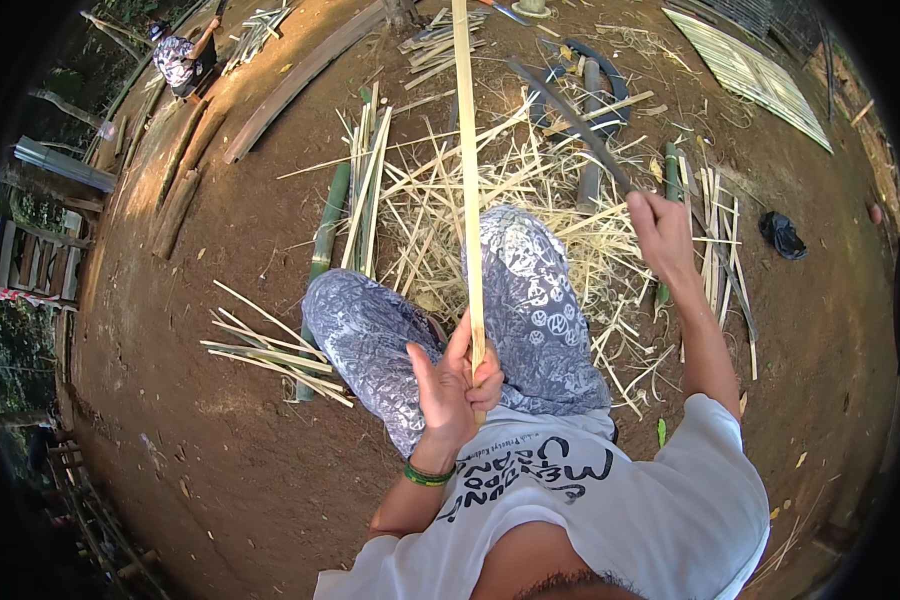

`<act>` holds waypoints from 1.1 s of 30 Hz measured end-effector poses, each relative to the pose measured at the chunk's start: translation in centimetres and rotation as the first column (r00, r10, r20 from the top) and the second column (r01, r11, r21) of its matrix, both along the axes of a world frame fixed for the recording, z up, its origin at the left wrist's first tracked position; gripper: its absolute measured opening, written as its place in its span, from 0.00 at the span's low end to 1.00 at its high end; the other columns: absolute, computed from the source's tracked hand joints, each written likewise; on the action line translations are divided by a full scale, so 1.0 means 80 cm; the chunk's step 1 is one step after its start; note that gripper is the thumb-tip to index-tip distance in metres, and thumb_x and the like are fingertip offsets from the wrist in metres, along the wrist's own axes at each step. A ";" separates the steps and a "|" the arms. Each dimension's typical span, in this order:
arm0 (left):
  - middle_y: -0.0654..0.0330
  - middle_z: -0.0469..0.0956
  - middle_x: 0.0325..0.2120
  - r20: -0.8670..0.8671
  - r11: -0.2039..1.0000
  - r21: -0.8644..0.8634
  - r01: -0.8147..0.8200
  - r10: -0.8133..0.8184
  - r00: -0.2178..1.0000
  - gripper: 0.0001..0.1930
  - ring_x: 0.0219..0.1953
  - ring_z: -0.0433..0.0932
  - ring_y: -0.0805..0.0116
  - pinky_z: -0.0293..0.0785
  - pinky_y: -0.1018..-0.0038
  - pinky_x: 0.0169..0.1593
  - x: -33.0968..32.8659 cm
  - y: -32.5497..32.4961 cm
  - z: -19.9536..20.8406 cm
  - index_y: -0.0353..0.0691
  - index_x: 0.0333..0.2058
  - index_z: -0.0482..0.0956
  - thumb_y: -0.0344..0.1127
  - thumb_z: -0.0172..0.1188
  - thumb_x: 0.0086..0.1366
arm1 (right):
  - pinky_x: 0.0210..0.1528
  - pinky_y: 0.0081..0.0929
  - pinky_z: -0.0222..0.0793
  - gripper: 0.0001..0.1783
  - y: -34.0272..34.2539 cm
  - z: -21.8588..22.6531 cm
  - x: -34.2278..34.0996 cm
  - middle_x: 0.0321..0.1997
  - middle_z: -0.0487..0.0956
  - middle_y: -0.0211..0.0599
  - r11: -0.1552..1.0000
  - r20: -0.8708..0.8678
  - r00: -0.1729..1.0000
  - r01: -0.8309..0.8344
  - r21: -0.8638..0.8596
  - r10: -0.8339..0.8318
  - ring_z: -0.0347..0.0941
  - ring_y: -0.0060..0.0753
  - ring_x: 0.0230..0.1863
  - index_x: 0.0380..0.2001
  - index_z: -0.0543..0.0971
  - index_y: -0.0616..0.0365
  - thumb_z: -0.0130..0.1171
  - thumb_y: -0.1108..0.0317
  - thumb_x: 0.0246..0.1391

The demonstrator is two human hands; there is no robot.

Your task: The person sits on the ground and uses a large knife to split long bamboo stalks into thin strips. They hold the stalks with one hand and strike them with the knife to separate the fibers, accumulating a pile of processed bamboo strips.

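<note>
A long pale bamboo strip [468, 170] runs from my lap away toward the far edge of the view. Near its close end, my left hand [452, 392] grips it with curled fingers, the thumb held apart. My right hand [660, 232] is raised to the right of my knee, wrapped round the handle of a long dark-bladed machete [575, 125]. The blade points away and to the left, apart from the strip. The handle is mostly hidden in my fist.
Split strips and shavings [420, 215] heap beyond my knees. A green bamboo pole [328, 225] lies left, with more strips [270, 345] beside it. Ahead are a black tyre-like ring [620, 100] and a post [592, 140]. A black plastic bag [781, 235] lies right. Another person [178, 60] sits far left.
</note>
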State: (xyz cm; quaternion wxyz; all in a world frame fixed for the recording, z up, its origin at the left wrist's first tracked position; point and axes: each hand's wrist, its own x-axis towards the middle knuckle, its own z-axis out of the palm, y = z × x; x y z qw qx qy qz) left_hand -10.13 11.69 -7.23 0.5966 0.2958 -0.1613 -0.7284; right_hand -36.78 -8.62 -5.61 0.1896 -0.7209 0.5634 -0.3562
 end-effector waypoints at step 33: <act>0.62 0.68 0.27 0.128 0.988 0.094 0.120 -0.131 0.983 0.25 0.18 0.60 0.79 0.60 0.82 0.22 -0.015 -0.007 -0.019 0.50 0.68 0.56 0.35 0.45 0.75 | 0.22 0.47 0.67 0.35 0.076 -0.040 0.061 0.11 0.71 0.46 0.936 -0.182 0.921 -0.324 0.138 0.346 0.74 0.52 0.17 0.22 0.81 0.59 0.57 0.33 0.54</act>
